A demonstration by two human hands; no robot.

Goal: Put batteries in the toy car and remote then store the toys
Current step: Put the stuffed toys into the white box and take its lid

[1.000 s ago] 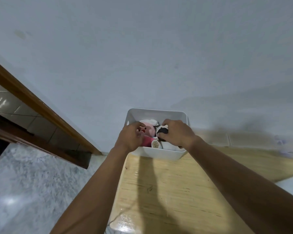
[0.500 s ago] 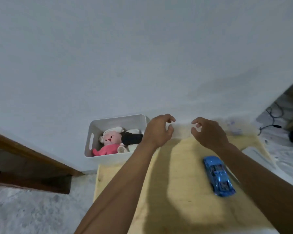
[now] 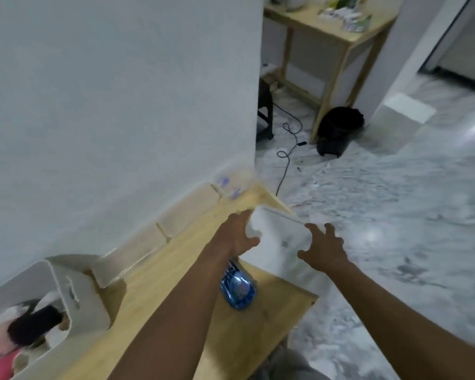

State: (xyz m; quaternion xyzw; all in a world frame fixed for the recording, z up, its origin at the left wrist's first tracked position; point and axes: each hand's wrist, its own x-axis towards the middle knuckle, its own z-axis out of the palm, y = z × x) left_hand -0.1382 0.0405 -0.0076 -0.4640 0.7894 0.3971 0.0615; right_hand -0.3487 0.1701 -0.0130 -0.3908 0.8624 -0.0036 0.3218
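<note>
Reaching hands: left hand (image 3: pixel 237 235) and right hand (image 3: pixel 324 249) flanking a white box (image 3: pixel 279 234) at the far corner of the counter (image 3: pixel 176 270).
Fingers: spread wide on both, clasping nothing that shows; any contact with the box lost in blur.
Car: blue toy car (image 3: pixel 237 287) lying on the counter under the left forearm, near the edge.
Bin: white storage bin (image 3: pixel 80 294) holding plush toys, well apart at the other end.
Risk: could tip the box off the corner with an uneven grab; could sweep the car to the floor with a low forearm.
</note>
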